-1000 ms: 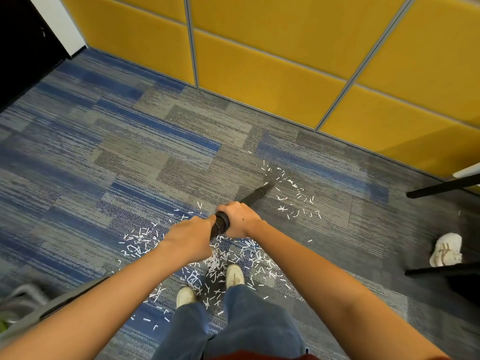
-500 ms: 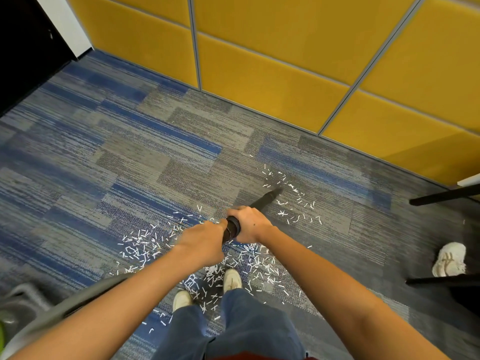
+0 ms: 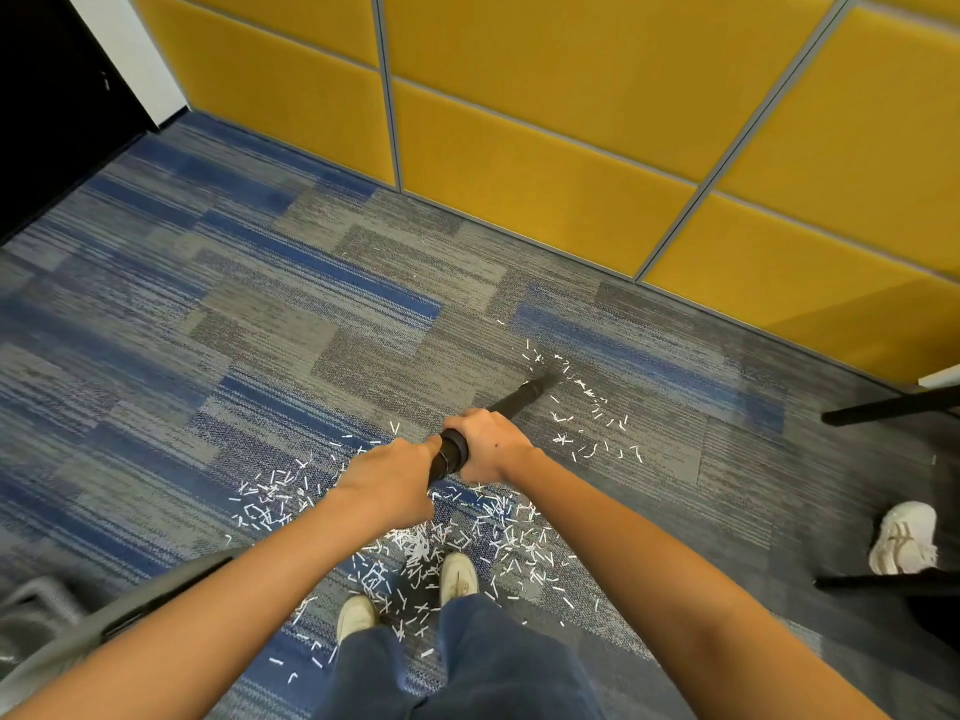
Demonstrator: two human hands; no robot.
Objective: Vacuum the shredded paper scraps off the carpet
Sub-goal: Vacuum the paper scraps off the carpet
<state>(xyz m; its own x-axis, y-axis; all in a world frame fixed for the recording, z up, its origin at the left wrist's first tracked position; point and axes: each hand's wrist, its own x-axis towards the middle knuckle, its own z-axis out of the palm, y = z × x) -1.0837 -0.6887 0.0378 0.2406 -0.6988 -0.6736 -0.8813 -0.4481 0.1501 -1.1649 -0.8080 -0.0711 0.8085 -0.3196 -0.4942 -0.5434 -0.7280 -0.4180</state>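
A black vacuum wand (image 3: pixel 521 395) slants forward and down, its nozzle tip on the carpet (image 3: pixel 260 324) among a thin scatter of white paper scraps (image 3: pixel 587 407). My right hand (image 3: pixel 485 443) grips the wand's upper part. My left hand (image 3: pixel 392 478) grips it just behind, lower on the tube. A thicker pile of scraps (image 3: pixel 415 543) lies under my hands and around my two pale shoes (image 3: pixel 457 576).
A yellow panelled wall (image 3: pixel 545 127) runs along the far side. A grey hose (image 3: pixel 130 610) trails at lower left. At the right stand black chair legs (image 3: pixel 883 407) and another person's white shoe (image 3: pixel 904 543). A dark doorway (image 3: pixel 47 96) is at upper left.
The wand's tip has slid a little forward and right into the far scatter of scraps. Both hands moved with it and keep their grip.
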